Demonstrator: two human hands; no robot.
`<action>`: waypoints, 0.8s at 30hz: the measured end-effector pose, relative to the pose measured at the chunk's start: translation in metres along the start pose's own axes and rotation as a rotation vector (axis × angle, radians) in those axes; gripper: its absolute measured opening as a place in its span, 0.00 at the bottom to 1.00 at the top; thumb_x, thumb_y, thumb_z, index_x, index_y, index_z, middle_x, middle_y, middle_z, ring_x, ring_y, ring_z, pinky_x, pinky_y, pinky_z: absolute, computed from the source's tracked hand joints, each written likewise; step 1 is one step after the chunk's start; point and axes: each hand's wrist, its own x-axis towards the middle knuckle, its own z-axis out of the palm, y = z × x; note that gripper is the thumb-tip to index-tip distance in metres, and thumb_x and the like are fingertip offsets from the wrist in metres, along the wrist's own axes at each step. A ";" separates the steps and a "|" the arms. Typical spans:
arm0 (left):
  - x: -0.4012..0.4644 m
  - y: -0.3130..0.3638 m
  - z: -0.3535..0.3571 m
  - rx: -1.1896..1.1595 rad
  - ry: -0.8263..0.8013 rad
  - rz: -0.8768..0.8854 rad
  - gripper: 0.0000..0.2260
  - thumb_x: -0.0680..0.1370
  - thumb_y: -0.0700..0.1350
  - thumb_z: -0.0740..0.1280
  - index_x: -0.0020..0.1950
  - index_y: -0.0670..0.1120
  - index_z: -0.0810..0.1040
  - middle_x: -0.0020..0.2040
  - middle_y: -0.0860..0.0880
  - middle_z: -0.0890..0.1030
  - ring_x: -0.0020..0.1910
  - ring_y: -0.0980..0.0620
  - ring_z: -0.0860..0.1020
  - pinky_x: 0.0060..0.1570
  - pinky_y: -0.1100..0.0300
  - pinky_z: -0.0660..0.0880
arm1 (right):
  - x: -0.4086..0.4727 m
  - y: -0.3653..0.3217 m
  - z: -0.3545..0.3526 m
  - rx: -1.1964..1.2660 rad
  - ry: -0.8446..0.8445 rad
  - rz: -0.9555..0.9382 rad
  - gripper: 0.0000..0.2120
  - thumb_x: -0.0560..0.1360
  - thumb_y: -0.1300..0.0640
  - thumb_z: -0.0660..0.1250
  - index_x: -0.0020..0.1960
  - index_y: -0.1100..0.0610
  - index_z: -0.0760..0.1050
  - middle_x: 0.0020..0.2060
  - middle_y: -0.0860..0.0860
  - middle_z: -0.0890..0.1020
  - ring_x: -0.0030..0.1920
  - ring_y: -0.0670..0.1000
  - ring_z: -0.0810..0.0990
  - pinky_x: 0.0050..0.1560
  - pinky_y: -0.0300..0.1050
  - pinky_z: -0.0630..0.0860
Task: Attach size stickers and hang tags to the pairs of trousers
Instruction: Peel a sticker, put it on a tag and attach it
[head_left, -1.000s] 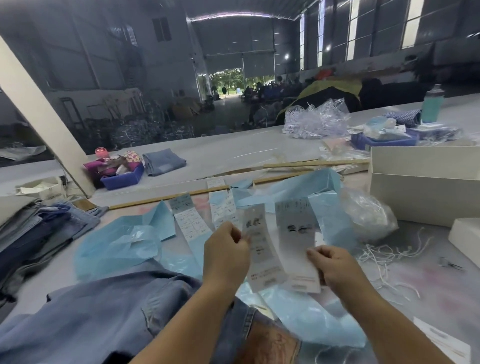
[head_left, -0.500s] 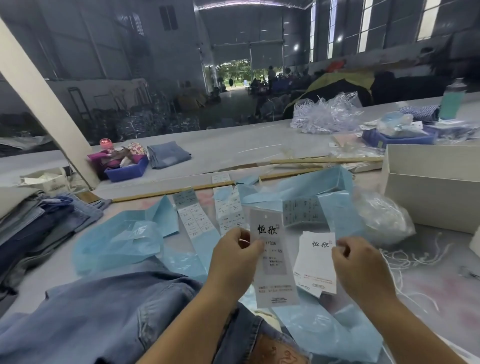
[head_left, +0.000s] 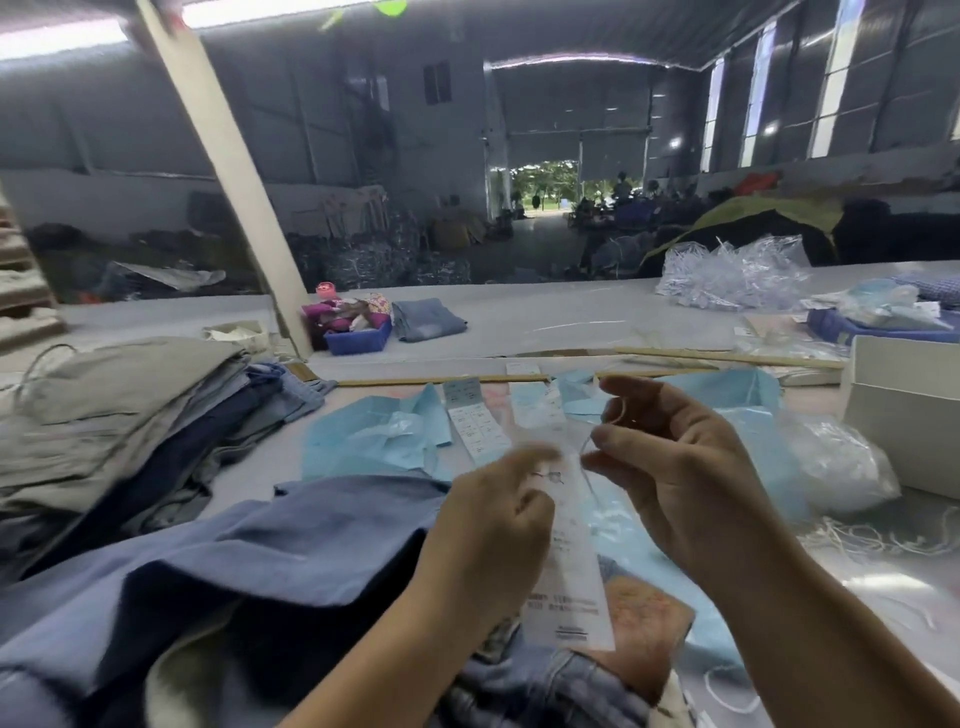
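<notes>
The long white paper hang tag is pinched near its top by the left hand, long axis hanging down over the blue denim trousers. A thin white string is pinched by the right hand, just right of the tag's top, so threading looks next.

Beyond the grip, a dim hall with grey walls, tall windows (upper right) and a bright open doorway.
</notes>
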 end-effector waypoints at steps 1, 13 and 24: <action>-0.007 -0.001 -0.005 -0.019 -0.007 -0.032 0.13 0.78 0.44 0.61 0.56 0.58 0.80 0.45 0.57 0.81 0.37 0.65 0.77 0.28 0.72 0.69 | -0.002 0.004 0.011 0.063 -0.019 0.027 0.17 0.68 0.76 0.66 0.53 0.61 0.78 0.34 0.53 0.78 0.34 0.50 0.79 0.35 0.40 0.81; -0.051 -0.032 -0.035 -0.381 -0.125 0.011 0.06 0.74 0.49 0.66 0.40 0.52 0.81 0.36 0.54 0.79 0.37 0.56 0.75 0.38 0.59 0.70 | -0.022 0.042 0.075 0.320 -0.137 0.201 0.18 0.58 0.69 0.70 0.49 0.62 0.79 0.31 0.55 0.77 0.28 0.51 0.77 0.31 0.41 0.78; -0.048 -0.029 -0.037 -0.292 -0.072 -0.116 0.11 0.78 0.42 0.64 0.36 0.50 0.78 0.33 0.55 0.78 0.29 0.60 0.77 0.28 0.67 0.71 | -0.023 0.025 0.039 0.253 -0.045 0.126 0.10 0.61 0.68 0.69 0.40 0.57 0.77 0.27 0.51 0.78 0.28 0.47 0.78 0.34 0.44 0.80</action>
